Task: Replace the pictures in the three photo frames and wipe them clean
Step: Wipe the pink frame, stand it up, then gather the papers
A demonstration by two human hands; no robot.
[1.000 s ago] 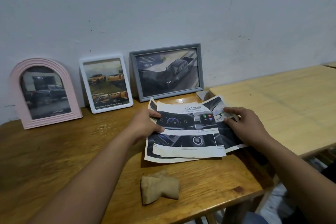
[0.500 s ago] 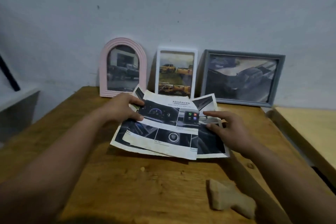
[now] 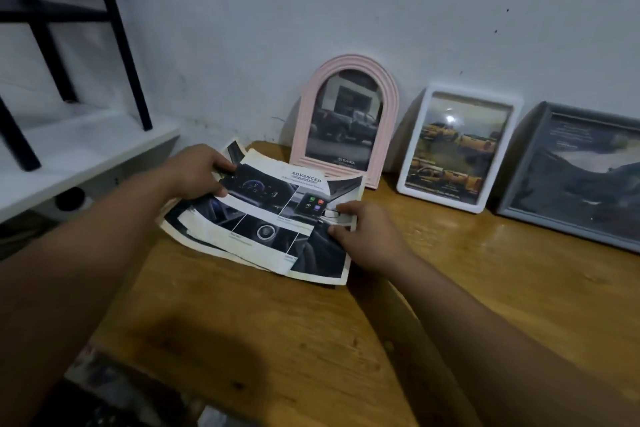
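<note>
Worktop (image 3: 485, 288) is varnished wood, glossy, some dark knots and scuffs, pushed up against a pale grey-white wall (image 3: 381, 10) with a few small dark marks. Left of it sits a lower white shelf (image 3: 86, 146) carrying black metal bars (image 3: 117, 28) of some rack or ladder. Clutter below the worktop's near edge, too blurred to identify. Three photo frames stand in a row leaning back on the wall: pink arched frame (image 3: 348, 114) with a dark pickup picture, white rectangular frame (image 3: 457, 149) just to its right with yellow trucks, grey frame (image 3: 571, 177) furthest right, cut off by the picture edge, dark image inside. All three have pictures in them. Loose prints (image 3: 263, 218) are a fanned stack in front of the pink frame, part resting on the worktop, left end overhanging its corner; at least three sheets by the visible edges, exact count unclear. Top sheet shows car interior shots and the heading "ADVANCED". Two hands, both on the stack: left hand (image 3: 194, 172) grips the upper left edge, thumb on top and fingers curled under; right hand (image 3: 363, 236) pinches the right edge of the sheets, thumb on top, fingertips beneath. Both bare forearms run in from the bottom corners. Light glare on the white frame's glazing.
</note>
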